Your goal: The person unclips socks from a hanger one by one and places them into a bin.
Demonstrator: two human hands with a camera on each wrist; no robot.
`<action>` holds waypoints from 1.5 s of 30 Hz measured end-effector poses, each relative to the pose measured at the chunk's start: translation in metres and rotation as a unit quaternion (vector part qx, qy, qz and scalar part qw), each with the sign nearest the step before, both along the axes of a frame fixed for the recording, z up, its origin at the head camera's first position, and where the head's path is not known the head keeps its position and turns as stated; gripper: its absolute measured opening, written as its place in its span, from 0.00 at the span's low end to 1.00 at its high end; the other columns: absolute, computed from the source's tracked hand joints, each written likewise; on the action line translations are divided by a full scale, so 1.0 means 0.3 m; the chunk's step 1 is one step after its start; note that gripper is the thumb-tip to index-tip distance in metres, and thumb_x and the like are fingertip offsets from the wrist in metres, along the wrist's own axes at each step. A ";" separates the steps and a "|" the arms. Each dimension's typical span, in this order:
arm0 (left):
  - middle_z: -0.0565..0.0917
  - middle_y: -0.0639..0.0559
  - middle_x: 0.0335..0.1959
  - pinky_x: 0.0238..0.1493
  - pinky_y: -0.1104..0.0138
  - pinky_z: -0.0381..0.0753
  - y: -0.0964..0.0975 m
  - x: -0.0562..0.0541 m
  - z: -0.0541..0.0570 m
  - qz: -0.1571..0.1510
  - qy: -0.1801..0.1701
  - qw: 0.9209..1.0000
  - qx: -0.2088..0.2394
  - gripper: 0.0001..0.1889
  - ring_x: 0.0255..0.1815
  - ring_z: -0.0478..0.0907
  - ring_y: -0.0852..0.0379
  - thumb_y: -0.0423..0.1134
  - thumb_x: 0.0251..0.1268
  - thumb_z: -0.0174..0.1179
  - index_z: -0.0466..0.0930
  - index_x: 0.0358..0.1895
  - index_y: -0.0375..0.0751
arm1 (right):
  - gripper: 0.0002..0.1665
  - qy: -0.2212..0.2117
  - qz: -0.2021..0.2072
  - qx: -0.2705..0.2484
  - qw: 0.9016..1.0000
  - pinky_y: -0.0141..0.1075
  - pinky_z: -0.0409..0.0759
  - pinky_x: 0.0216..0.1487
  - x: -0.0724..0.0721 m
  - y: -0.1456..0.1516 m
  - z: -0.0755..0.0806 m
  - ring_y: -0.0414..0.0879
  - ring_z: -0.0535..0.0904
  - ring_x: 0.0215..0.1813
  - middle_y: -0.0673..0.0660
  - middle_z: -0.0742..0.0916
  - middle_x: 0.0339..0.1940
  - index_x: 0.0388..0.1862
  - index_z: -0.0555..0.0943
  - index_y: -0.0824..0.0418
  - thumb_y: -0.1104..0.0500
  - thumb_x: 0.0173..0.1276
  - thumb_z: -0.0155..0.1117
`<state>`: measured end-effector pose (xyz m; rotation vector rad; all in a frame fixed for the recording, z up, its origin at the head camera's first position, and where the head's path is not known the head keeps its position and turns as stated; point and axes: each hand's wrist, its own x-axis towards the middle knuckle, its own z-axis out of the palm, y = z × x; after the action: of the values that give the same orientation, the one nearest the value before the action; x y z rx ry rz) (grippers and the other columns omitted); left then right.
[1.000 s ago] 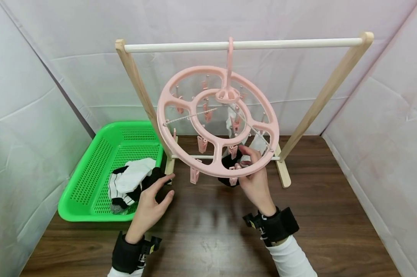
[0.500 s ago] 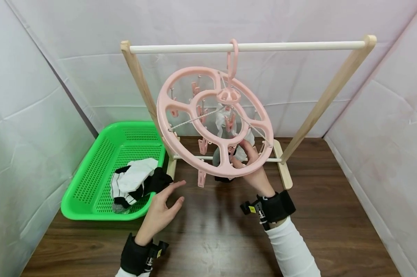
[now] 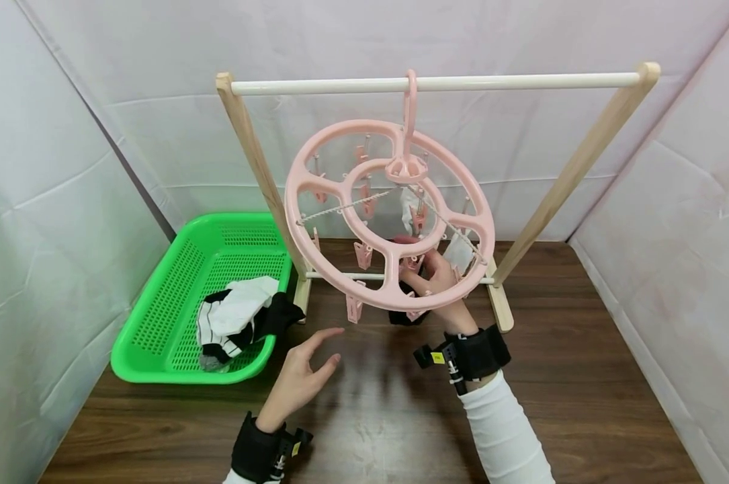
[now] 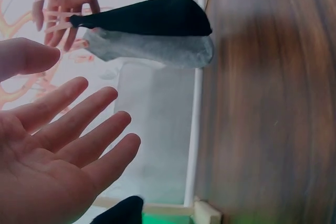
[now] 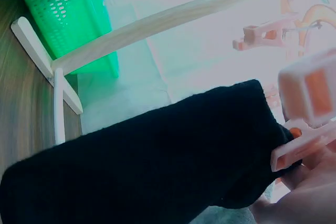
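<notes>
My right hand (image 3: 435, 274) reaches under a round pink clip hanger (image 3: 394, 251), its thumb and fingers around a pink clothespin (image 3: 412, 262). A black sock (image 4: 152, 17) hangs there with its top end at that clothespin; I cannot tell whether the fingers pinch the clothespin or only rest beside it. In the right wrist view the same black sock (image 5: 142, 156) fills the lower middle. A grey sock (image 4: 152, 50) hangs close behind it. My left hand (image 3: 302, 373) is held in front of the rack, palm showing in the left wrist view, fingers spread and holding nothing.
The hanger hooks over a white rod (image 3: 521, 82) between wooden legs (image 3: 576, 173). On the left a green basket (image 3: 152, 323) holds black, white and striped socks (image 3: 243, 308), one draped over its rim. Other clothespins (image 3: 354, 309) dangle around the ring; white socks (image 3: 459, 251) hang behind.
The hanger turned one way and back, its hook twisting and straightening on the rod. My right hand went farther in under the ring. My left hand moved right, away from the basket.
</notes>
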<state>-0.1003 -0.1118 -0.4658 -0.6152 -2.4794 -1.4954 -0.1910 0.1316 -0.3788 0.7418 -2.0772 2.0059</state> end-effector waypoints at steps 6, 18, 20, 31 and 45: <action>0.79 0.42 0.58 0.60 0.50 0.70 0.031 -0.003 -0.019 -0.023 -0.025 0.999 0.030 0.19 0.62 0.73 0.47 0.26 0.65 0.60 0.77 0.59 0.39 | 0.13 0.009 0.002 0.006 1.000 0.35 0.67 0.35 0.024 0.002 0.004 0.43 0.69 0.32 0.56 0.79 0.34 0.50 0.75 0.77 0.73 0.67 0.57; 0.80 0.42 0.56 0.60 0.53 0.71 0.059 -0.029 -0.035 -0.026 -0.029 0.999 0.024 0.20 0.61 0.74 0.44 0.26 0.63 0.61 0.77 0.58 0.37 | 0.18 -0.043 0.056 -0.059 0.996 0.40 0.69 0.54 0.039 0.023 -0.049 0.53 0.73 0.52 0.56 0.80 0.52 0.59 0.75 0.63 0.64 0.71 0.58; 0.79 0.41 0.57 0.60 0.53 0.71 0.058 -0.041 -0.036 -0.033 -0.038 0.998 0.022 0.20 0.61 0.73 0.44 0.26 0.63 0.61 0.76 0.59 0.35 | 0.18 -0.041 0.060 -0.062 0.995 0.39 0.70 0.52 0.042 0.024 -0.050 0.52 0.73 0.51 0.57 0.80 0.51 0.59 0.75 0.63 0.62 0.72 0.58; 0.67 0.33 0.68 0.64 0.48 0.65 0.077 -0.143 -0.038 -0.101 -0.049 0.992 0.056 0.32 0.68 0.64 0.39 0.24 0.62 0.63 0.62 0.70 0.30 | 0.22 -0.035 0.091 -0.068 0.993 0.37 0.69 0.48 0.055 0.024 -0.054 0.52 0.70 0.45 0.58 0.80 0.53 0.61 0.75 0.61 0.53 0.72 0.60; 0.74 0.37 0.62 0.60 0.48 0.68 0.178 -0.199 0.062 -0.129 -0.034 0.987 0.092 0.29 0.64 0.69 0.46 0.24 0.60 0.64 0.67 0.65 0.30 | 0.26 -0.047 0.105 -0.079 0.990 0.37 0.70 0.48 0.061 0.007 -0.051 0.57 0.70 0.44 0.59 0.81 0.56 0.62 0.73 0.64 0.51 0.72 0.61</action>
<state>-0.1600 -0.0586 -0.4472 -0.8922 -2.3431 -1.8431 -0.1726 0.1335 -0.3940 0.8832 -1.9294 2.3276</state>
